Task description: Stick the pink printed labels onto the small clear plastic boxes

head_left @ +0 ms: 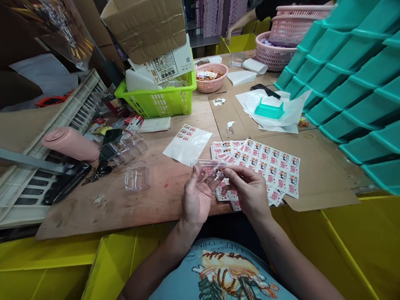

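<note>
A small clear plastic box (210,163) with a pink-and-black printed sticker (208,170) on it is held up over the table's front edge. My left hand (196,198) grips its left end, thumb on the near side. At the right end, the thumb and fingertips of my right hand (250,191) pinch the box by the sticker's edge. Fanned sheets of printed stickers (268,162) lie just behind and right of my hands. A mostly bare sticker sheet (187,143) rests to the left. Another clear box (137,176) stands further left.
Stacked teal bins (346,71) rise on the right. A green basket (156,101) with cardboard and a pink basket (211,83) stand at the back. A teal piece (269,110) lies on white paper. A pink bottle (70,143) is at left. Another person's arm (243,23) reaches in behind.
</note>
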`<state>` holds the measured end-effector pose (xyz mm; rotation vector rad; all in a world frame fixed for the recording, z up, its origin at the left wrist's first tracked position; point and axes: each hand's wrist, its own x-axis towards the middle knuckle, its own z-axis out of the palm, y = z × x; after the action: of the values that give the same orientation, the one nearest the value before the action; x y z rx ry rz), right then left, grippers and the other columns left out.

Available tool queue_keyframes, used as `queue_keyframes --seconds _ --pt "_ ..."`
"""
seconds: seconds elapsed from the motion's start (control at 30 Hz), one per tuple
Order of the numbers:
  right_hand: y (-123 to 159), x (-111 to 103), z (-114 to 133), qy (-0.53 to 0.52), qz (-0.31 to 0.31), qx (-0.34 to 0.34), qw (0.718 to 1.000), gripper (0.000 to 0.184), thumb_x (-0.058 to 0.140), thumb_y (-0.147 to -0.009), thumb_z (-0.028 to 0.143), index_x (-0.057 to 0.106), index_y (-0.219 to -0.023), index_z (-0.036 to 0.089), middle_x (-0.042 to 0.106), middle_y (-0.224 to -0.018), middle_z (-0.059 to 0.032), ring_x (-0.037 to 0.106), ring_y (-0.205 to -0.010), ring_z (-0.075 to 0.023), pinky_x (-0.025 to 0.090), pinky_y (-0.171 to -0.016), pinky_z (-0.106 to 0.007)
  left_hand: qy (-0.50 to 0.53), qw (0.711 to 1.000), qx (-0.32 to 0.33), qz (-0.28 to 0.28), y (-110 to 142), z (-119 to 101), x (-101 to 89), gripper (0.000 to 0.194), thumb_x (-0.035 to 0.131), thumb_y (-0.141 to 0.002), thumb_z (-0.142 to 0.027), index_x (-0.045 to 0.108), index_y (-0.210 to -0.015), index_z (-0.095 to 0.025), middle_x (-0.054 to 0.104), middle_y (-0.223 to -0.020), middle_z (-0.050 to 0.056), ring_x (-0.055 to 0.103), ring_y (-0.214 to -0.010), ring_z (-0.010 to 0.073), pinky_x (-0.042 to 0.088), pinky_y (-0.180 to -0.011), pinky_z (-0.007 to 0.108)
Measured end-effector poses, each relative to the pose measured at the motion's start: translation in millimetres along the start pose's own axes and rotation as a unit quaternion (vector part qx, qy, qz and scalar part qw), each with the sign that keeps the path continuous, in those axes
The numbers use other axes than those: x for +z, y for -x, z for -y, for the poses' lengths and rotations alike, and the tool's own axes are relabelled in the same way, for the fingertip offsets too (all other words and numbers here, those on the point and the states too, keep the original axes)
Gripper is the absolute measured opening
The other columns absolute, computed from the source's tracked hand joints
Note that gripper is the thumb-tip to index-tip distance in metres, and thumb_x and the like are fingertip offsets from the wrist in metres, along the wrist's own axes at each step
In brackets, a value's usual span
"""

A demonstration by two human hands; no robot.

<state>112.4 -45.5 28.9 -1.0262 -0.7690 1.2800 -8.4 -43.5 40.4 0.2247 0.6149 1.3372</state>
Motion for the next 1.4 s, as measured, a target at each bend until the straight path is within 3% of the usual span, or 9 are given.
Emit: queue_keyframes --seconds 0.43,0.53,0.67,0.8,0.9,0.97,1.03,1.17,1.4 --pt "5.4 0.3 -2.4 0.163 -0.038 -0.129 0.977 0.014 0.07 -0.085 0.031 0.073 -0.087 0.017 0.068 -0.084 -0.0052 0.062 -0.06 -0.0129 0.055 -0.047 -0.024 -0.026 0.999 0.038 0.008 5.2 5.4 4.4 0.023 0.055 -0.094 -0.032 0.073 -0.096 -0.017 0.074 -0.107 0.007 0.068 -0.107 0.0221 0.049 -0.102 0.043" --pt "11.9 -1.1 -1.8 0.277 -0.043 -0.245 0.928 0.007 0.066 -0.087 0.02 0.072 -0.089 0.018 0.066 -0.083 -0.0052 0.063 -0.069 -0.0148 0.055 -0.054 -0.025 -0.048 0.996 0.069 0.011 9.8 7.6 7.1 0.022 0.058 -0.092 -0.031 0.074 -0.093 -0.015 0.075 -0.104 0.009 0.068 -0.106 0.0236 0.049 -0.101 0.042" --pt "32.8 1.6 7.9 0.398 -0.005 -0.394 0.828 0.023 0.059 -0.087 0.009 0.069 -0.104 0.021 0.068 -0.089 -0.0071 0.066 -0.08 -0.0173 0.057 -0.066 -0.028 -0.102 0.991 0.086 0.029 18.9 12.6 11.0 0.028 0.059 -0.091 -0.036 0.072 -0.103 -0.015 0.072 -0.115 0.012 0.062 -0.119 0.0278 0.047 -0.104 0.041" --pt "63.6 7.4 36.0 0.416 0.116 -0.446 0.784 0.036 0.059 -0.086 0.006 0.064 -0.119 0.019 0.07 -0.095 -0.0092 0.068 -0.084 -0.0178 0.059 -0.068 -0.026 -0.095 0.994 0.059 -0.009 16.2 15.4 8.9 0.028 0.061 -0.09 -0.037 0.071 -0.104 -0.014 0.07 -0.119 0.013 0.057 -0.126 0.0265 0.04 -0.111 0.04" --pt "69.6 7.1 51.4 0.331 0.114 -0.388 0.852 0.031 0.063 -0.084 0.006 0.069 -0.11 0.022 0.07 -0.091 -0.0058 0.068 -0.077 -0.0164 0.059 -0.062 -0.025 -0.059 0.998 0.016 -0.018 9.8 12.7 4.5 0.031 0.057 -0.091 -0.04 0.069 -0.102 -0.013 0.07 -0.118 0.014 0.059 -0.124 0.027 0.042 -0.11 0.043" --pt "60.9 3.7 51.4 0.205 0.046 -0.265 0.941 0.018 0.065 -0.085 0.011 0.072 -0.096 0.024 0.068 -0.085 -0.0033 0.065 -0.067 -0.0143 0.057 -0.053 -0.024 -0.042 0.999 0.012 -0.005 8.4 10.5 2.6 0.03 0.055 -0.093 -0.039 0.069 -0.103 -0.014 0.07 -0.118 0.013 0.061 -0.12 0.0272 0.044 -0.107 0.044" --pt "47.9 -0.8 45.2 0.066 0.005 -0.131 0.989 0.007 0.068 -0.086 0.019 0.073 -0.089 0.022 0.065 -0.078 -0.0015 0.057 -0.054 -0.0108 0.055 -0.046 -0.024 -0.022 1.0 0.017 0.001 9.3 9.6 2.1 0.027 0.052 -0.094 -0.036 0.069 -0.101 -0.016 0.073 -0.112 0.01 0.066 -0.113 0.0265 0.046 -0.104 0.045" --pt "30.9 -6.4 30.7 -0.067 -0.009 -0.015 0.998 0.007 0.076 -0.078 0.025 0.075 -0.082 0.02 0.056 -0.062 0.0033 0.036 -0.044 -0.0055 0.055 -0.041 -0.026 -0.003 1.0 -0.003 0.002 11.9 12.2 2.4 0.026 0.049 -0.096 -0.032 0.071 -0.096 -0.017 0.076 -0.101 0.008 0.071 -0.1 0.0232 0.052 -0.097 0.042" --pt "26.8 -5.5 19.1 -0.068 -0.011 0.017 0.997 0.011 0.079 -0.074 0.026 0.076 -0.083 0.02 0.05 -0.054 0.0054 0.035 -0.044 -0.0065 0.055 -0.042 -0.027 -0.015 1.0 -0.009 0.013 9.7 13.5 2.0 0.029 0.048 -0.097 -0.033 0.072 -0.098 -0.017 0.075 -0.105 0.007 0.07 -0.098 0.0195 0.054 -0.087 0.032"
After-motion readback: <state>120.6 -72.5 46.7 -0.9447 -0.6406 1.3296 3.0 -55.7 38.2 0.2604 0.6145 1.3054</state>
